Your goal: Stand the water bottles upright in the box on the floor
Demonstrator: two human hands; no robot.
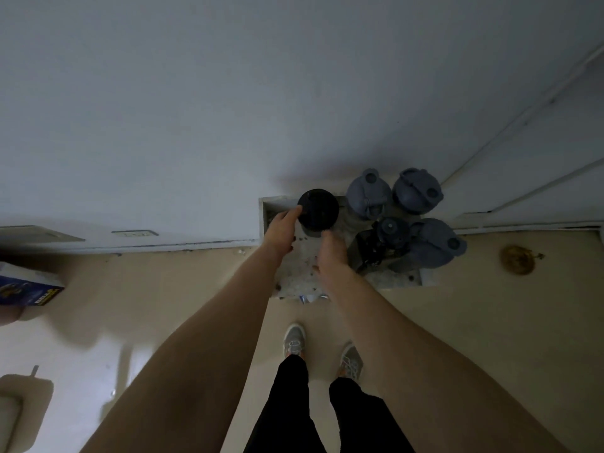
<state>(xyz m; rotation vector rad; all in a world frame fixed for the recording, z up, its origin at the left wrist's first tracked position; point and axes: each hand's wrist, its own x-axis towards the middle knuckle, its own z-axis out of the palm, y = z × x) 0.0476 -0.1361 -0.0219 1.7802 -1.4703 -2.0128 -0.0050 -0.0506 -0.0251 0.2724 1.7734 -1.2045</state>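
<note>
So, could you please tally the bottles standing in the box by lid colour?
Grey-blue plastic lids: 3
Black round lids: 2
Total: 5 bottles

We're looking straight down at the box (397, 282) on the floor by the wall. Both hands, left hand (281, 227) and right hand (332, 253), sit on either side of a black-lidded bottle (317, 209) standing at the box's left end. Four grey-capped bottles (402, 217) stand upright, crowding its right end.
</note>
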